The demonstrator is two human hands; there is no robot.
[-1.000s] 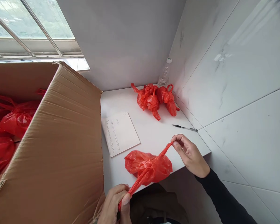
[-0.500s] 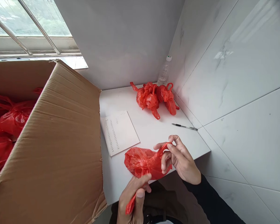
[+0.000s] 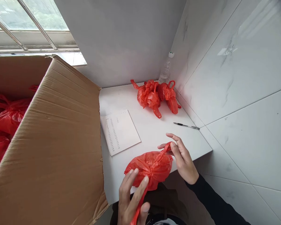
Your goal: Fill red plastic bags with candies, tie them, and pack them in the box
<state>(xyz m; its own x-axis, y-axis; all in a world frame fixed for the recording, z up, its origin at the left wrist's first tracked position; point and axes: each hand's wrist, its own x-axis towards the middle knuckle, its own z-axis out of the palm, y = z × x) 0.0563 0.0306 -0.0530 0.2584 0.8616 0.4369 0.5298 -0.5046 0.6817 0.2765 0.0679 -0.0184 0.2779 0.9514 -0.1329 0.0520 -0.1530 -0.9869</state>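
Observation:
A red plastic bag (image 3: pixel 152 167) lies at the near edge of the white table (image 3: pixel 152 131). My left hand (image 3: pixel 131 203) pinches one twisted handle of the bag between thumb and fingers, just below the bag. My right hand (image 3: pixel 181 159) holds the other handle at the bag's upper right, thumb against it, the other fingers partly spread. A black sleeve covers my right arm.
A large open cardboard box (image 3: pixel 56 147) with several red bags (image 3: pixel 7 118) inside fills the left. A printed paper sheet (image 3: pixel 120 131), a pen (image 3: pixel 186 126), a pile of tied red bags (image 3: pixel 155 95) and a plastic bottle (image 3: pixel 165 70) sit on the table by the tiled wall.
The two handles were pulled taut apart a second ago. Both hands have since moved in toward the bag, and the handles are now slack and close to it.

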